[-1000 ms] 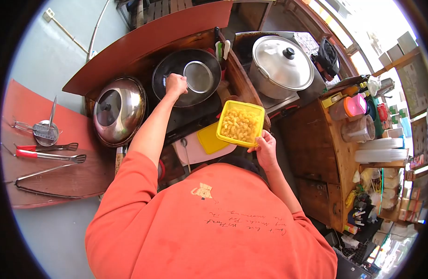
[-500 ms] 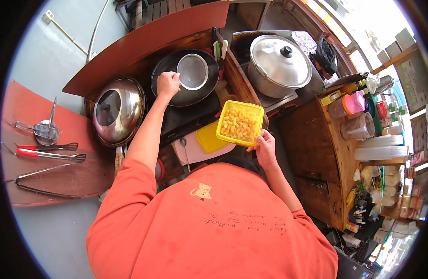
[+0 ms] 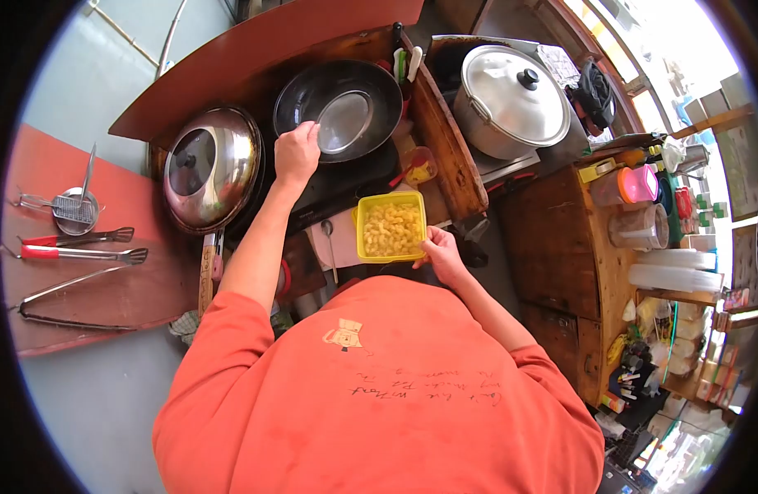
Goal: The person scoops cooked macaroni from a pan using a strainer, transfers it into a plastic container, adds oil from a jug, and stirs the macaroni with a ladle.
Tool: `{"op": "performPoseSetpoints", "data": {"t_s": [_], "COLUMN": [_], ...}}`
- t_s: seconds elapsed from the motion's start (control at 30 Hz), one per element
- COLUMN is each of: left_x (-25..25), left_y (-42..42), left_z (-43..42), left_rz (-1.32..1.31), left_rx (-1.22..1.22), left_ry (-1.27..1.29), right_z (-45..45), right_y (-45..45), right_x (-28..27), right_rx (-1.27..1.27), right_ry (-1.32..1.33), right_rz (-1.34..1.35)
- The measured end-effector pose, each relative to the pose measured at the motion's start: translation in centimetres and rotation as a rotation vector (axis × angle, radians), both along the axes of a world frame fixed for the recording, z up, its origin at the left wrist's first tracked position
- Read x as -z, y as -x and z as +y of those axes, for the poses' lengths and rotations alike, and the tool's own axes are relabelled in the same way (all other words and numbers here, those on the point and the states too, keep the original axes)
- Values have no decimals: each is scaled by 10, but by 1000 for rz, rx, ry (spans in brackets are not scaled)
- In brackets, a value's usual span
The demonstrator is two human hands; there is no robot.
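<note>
My left hand (image 3: 297,153) is closed around the handle of a round mesh strainer (image 3: 346,122). The strainer is tilted within the black wok (image 3: 381,92); whether it touches the wok I cannot tell. Its handle is mostly hidden by my fingers. At the lower right corner of a square yellow container (image 3: 360,233), my right hand (image 3: 443,253) grips the rim. Curved macaroni (image 3: 393,230) fills the container, which is over a pink board (image 3: 320,241). A metal spoon (image 3: 330,247) lies on that board.
Left of the wok is a domed metal lid (image 3: 210,169). A large lidded pot (image 3: 511,103) stands to the right, beyond a wooden partition (image 3: 449,140). Several tongs (image 3: 87,253) hang on the red panel at far left. A small clear tub (image 3: 420,165) sits below the wok.
The macaroni container has moved left and nearer my body, now covering where the yellow lid showed. The strainer has tipped and looks lower in the wok. The whole view has shifted slightly.
</note>
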State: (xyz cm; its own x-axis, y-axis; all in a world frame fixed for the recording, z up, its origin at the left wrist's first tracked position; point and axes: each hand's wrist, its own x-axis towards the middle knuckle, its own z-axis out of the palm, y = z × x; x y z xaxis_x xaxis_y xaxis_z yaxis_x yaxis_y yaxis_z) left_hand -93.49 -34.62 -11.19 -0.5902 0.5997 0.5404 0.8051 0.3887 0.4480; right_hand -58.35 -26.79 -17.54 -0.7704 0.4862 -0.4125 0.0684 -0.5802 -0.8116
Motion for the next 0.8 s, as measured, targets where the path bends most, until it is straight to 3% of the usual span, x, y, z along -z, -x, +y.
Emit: {"op": "performPoseSetpoints", "data": {"t_s": [0.1,0.27,0.33,0.43,0.67,0.73,0.8], "left_x": [0,-7,-11,-6,-7,-9,-7], "left_y": [1,10,1,-9,-21,-23,-25], "left_z": [-9,-24,-28,-33,-50,-54,-57], "left_rz": [72,-132,48,89,386,447,441], "left_rx": [-27,-195,-81,-91,74,159,122], "left_ry": [-9,-8,-63,-144,79,187,123], "right_z": [4,19,26,34,56,58,61], "right_y": [9,19,18,24,26,26,26], "right_x": [38,81,101,120,167,160,154], "right_rx": [-104,-221,-218,-203,-111,-80,-102], "right_ry": [12,-1,9,14,-38,-2,-19], "right_rz": [-24,-98,-91,-100,-104,-208,-241]}}
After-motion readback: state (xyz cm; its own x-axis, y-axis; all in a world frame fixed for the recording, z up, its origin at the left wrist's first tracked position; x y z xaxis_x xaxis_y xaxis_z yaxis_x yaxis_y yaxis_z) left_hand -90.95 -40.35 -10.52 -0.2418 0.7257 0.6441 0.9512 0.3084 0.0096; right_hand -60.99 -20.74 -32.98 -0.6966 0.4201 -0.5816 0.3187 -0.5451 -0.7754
